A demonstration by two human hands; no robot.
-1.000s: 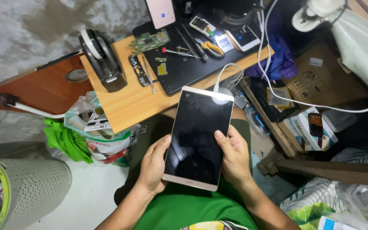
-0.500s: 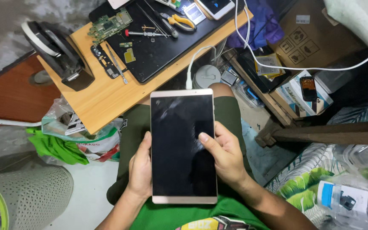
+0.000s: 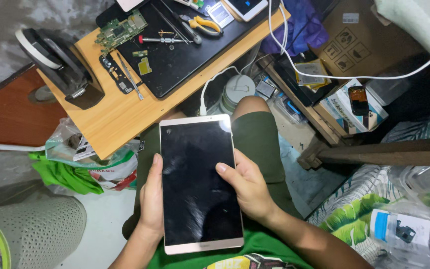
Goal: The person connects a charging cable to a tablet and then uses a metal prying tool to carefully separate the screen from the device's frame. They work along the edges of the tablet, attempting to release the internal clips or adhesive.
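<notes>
A wooden table (image 3: 125,107) is seen at upper left, its top partly covered by a black mat (image 3: 175,55). A cardboard box (image 3: 369,40) sits at upper right, with a white cable (image 3: 324,77) looped across it. A grey woven basket (image 3: 31,231) is at lower left, a green plastic bag (image 3: 70,174) just beside the table's near corner.

A tablet (image 3: 200,184) with a dark, smudged screen and gold-toned frame is held upright over the lap, between the knees, below the table edge. It is gripped by both hands. The left hand (image 3: 150,199) is wrapped round the left edge, thumb laid along the frame, fingers hidden behind. The right hand (image 3: 247,187) is closed on the right edge, thumb resting on the glass, fingers behind the back.

On the table a black stand (image 3: 60,65) is set at the left end. A green circuit board (image 3: 123,30) lies at the mat's top left, pliers with yellow handles (image 3: 202,25) near the top, a screwdriver (image 3: 162,40) between them, tweezers (image 3: 130,79) just off the mat.
</notes>
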